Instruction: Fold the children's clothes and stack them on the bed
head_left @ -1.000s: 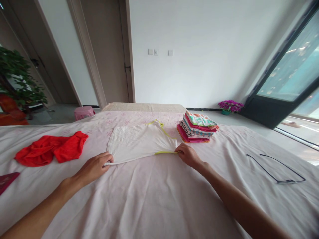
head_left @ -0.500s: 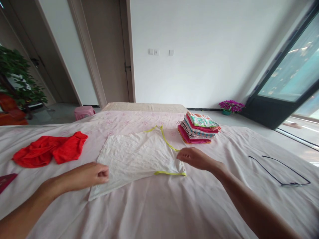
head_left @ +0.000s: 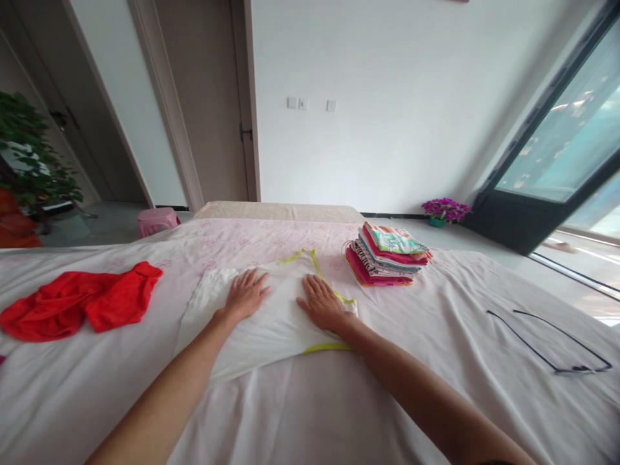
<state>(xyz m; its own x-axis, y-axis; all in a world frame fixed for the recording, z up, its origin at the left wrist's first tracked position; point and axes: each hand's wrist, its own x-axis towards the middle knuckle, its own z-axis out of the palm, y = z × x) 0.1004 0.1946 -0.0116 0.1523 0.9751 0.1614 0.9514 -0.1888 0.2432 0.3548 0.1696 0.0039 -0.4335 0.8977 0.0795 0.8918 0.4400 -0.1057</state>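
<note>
A white tank top (head_left: pixel 278 316) with yellow-green trim lies spread on its side across the pale pink sheet. My left hand (head_left: pixel 246 294) rests flat on its left part, fingers spread and pointing away from me. Flat on the right part, near the trimmed neckline, is my right hand (head_left: pixel 320 302), its fingers stretched out. Neither hand grips the cloth. Some of the shirt's right end is hidden under my right hand and wrist. A stack of folded clothes (head_left: pixel 385 255) sits just beyond, to the right.
A crumpled red garment (head_left: pixel 80 300) lies at the left on the sheet (head_left: pixel 436 387). Eyeglasses (head_left: pixel 557 345) with open temples rest at the right. Past the bed are a pink stool (head_left: pixel 157 221) and a pot of purple flowers (head_left: pixel 445 210).
Both hands have moved inward from the shirt's ends onto its middle, and their curled fingers have opened out flat. The cloth under them looks smoother.
</note>
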